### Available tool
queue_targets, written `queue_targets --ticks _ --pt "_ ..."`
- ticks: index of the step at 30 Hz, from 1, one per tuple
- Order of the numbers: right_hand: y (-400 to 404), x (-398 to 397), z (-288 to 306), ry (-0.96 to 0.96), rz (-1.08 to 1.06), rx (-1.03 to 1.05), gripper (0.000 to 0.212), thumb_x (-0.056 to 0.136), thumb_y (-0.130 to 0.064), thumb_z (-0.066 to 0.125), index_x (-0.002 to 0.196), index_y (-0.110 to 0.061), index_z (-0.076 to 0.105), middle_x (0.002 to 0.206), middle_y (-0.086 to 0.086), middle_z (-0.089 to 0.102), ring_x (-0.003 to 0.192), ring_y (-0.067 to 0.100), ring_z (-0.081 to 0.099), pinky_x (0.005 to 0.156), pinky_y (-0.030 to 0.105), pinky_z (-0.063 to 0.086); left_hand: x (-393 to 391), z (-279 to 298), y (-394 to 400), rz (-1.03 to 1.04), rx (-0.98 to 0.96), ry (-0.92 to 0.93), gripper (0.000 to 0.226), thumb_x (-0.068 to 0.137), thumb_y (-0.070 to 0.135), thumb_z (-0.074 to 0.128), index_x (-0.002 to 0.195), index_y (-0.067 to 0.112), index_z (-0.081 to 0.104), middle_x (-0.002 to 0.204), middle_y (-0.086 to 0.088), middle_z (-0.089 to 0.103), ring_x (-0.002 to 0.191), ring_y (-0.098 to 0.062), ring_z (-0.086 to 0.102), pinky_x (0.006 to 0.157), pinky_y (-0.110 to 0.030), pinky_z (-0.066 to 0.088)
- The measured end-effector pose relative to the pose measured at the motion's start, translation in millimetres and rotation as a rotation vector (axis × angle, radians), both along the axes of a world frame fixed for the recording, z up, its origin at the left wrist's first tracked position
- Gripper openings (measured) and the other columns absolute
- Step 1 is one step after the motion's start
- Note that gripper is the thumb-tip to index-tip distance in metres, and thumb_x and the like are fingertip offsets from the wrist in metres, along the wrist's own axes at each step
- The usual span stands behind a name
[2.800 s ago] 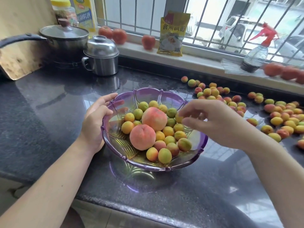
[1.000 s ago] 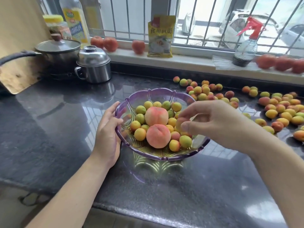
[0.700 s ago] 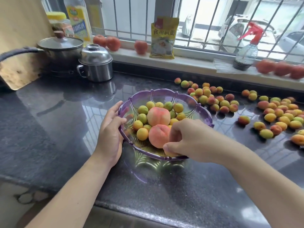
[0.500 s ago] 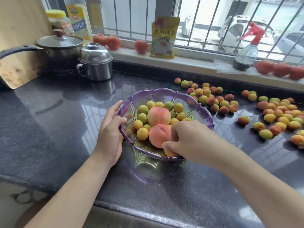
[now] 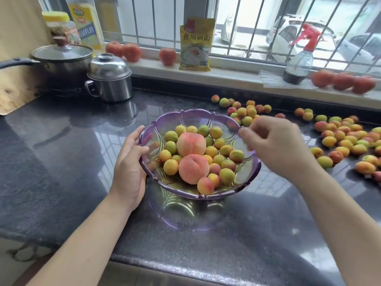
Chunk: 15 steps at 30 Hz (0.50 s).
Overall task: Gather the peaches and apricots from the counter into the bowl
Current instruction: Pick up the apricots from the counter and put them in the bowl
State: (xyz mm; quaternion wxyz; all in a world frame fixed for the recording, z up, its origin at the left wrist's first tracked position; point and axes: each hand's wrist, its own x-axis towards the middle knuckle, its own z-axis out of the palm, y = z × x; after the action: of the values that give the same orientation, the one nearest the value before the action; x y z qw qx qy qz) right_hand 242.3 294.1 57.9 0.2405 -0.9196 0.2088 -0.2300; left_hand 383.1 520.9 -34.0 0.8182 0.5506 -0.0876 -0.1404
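Observation:
A purple see-through bowl (image 5: 193, 112) stands on the dark counter. It holds two peaches (image 5: 190, 144) (image 5: 192, 168) and several apricots (image 5: 170, 166). My left hand (image 5: 128, 168) grips the bowl's left rim, thumb inside and fingers outside. Blurred, my right hand (image 5: 276, 145) hovers over the bowl's right rim with loosely curled fingers and nothing visible in them. More apricots lie loose on the counter behind the bowl (image 5: 246, 112) and in a bigger spread at the right (image 5: 346, 139).
A lidded pot (image 5: 61, 58) and a steel lidded mug (image 5: 110, 79) stand at the back left. The window sill carries red fruits (image 5: 127, 51) (image 5: 342, 81), a yellow packet (image 5: 195, 44) and a spray bottle (image 5: 299, 62). The counter's front edge (image 5: 185, 271) runs close below.
My right hand lowered an apricot into the front of the bowl, let it go, and rose to the right rim holding nothing. The left hand stayed on the rim.

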Motion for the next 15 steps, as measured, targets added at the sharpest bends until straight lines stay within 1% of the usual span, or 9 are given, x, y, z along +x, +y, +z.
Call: queue_targets --ticks 2,4,6,7,8,10,11,13,15 --pt "-42.2 -4.7 -19.5 -0.213 -0.224 -0.095 0.027 0.099 -0.031 0.061 0.082 -0.011 0.066 0.073 0.001 0.065 0.067 0.023 0.056 0.062 0.033 0.04 1.4 -2.6 -0.5 0.003 0.005 -0.015 0.048 0.107 0.004 0.04 0.15 0.019 0.053 0.14 -0.004 0.069 0.126 -0.018 0.069 0.107 -0.039 0.054" --pt "-78.7 -12.3 -52.0 -0.26 -0.395 -0.173 0.02 0.1 -0.023 0.058 0.09 -0.008 0.066 0.083 0.009 0.067 0.074 0.023 0.055 0.068 0.03 0.036 1.9 -4.9 -1.3 0.004 -0.003 -0.018 0.049 0.107 0.005 0.039 0.152 0.018 0.052 0.143 -0.006 0.068 0.129 -0.019 0.068 0.109 -0.04 0.053" --pt "-103.8 -20.7 -83.1 -0.194 -0.451 -0.244 0.017 0.099 -0.013 0.055 0.1 -0.003 0.068 0.098 0.019 0.069 0.088 0.032 0.058 0.076 0.033 0.041 2.6 -6.2 -1.7 0.012 -0.007 -0.026 0.049 0.107 0.006 0.04 0.153 0.018 0.052 0.143 -0.005 0.068 0.128 -0.018 0.068 0.107 -0.039 0.053" --pt "-112.6 -23.8 -91.9 -0.145 -0.47 -0.269 0.02 0.097 -0.01 0.055 0.107 -0.001 0.069 0.107 0.022 0.068 0.098 0.037 0.057 0.083 0.038 0.042 3.2 -6.6 -1.6 0.013 0.0 -0.031 0.049 0.107 0.006 0.04 0.153 0.018 0.052 0.143 -0.005 0.068 0.128 -0.018 0.069 0.107 -0.038 0.053" --pt "-118.9 -26.4 -95.9 -0.098 -0.502 -0.301 0.024 0.096 -0.008 0.056 0.114 0.0 0.069 0.114 0.024 0.066 0.105 0.04 0.054 0.09 0.041 0.042 3.4 -7.2 -1.3 0.013 0.007 -0.03 0.049 0.107 0.006 0.04 0.153 0.018 0.051 0.144 -0.005 0.067 0.128 -0.017 0.069 0.108 -0.039 0.053" --pt "-128.0 -27.4 -97.8 -0.022 -0.56 -0.367 0.032 0.095 -0.01 0.058 0.125 -0.002 0.066 0.124 0.025 0.063 0.113 0.043 0.048 0.1 0.047 0.038 3.5 -8.0 -1.1 0.016 0.005 -0.026 0.048 0.108 0.006 0.04 0.153 0.018 0.051 0.145 -0.006 0.066 0.129 -0.019 0.068 0.113 -0.042 0.051" --pt "-131.3 -25.9 -99.1 0.04 -0.574 -0.39 0.037 0.095 -0.014 0.058 0.13 -0.004 0.063 0.128 0.024 0.061 0.117 0.043 0.046 0.106 0.05 0.034 4.1 -8.8 -0.9 0.018 0.007 -0.026 0.049 0.107 0.006 0.04 0.153 0.019 0.052 0.146 -0.006 0.066 0.13 -0.02 0.067 0.115 -0.044 0.05" --pt "-133.9 -22.0 -101.1 0.205 -0.586 -0.387 0.043 0.096 -0.02 0.055 0.139 -0.01 0.057 0.136 0.022 0.058 0.129 0.042 0.041 0.118 0.056 0.018 4.4 -9.1 -0.2 0.017 0.019 -0.026 0.048 0.107 0.007 0.041 0.152 0.02 0.052 0.146 -0.006 0.066 0.133 -0.021 0.066 0.117 -0.047 0.048" --pt "-134.4 -19.3 -103.6 0.302 -0.602 -0.344 0.044 0.096 -0.02 0.051 0.139 -0.013 0.056 0.136 0.021 0.059 0.134 0.041 0.038 0.121 0.058 0.006 4.3 -8.9 0.3 0.015 0.028 -0.026 0.048 0.107 0.007 0.041 0.152 0.02 0.053 0.147 -0.006 0.065 0.134 -0.021 0.065 0.119 -0.048 0.047"
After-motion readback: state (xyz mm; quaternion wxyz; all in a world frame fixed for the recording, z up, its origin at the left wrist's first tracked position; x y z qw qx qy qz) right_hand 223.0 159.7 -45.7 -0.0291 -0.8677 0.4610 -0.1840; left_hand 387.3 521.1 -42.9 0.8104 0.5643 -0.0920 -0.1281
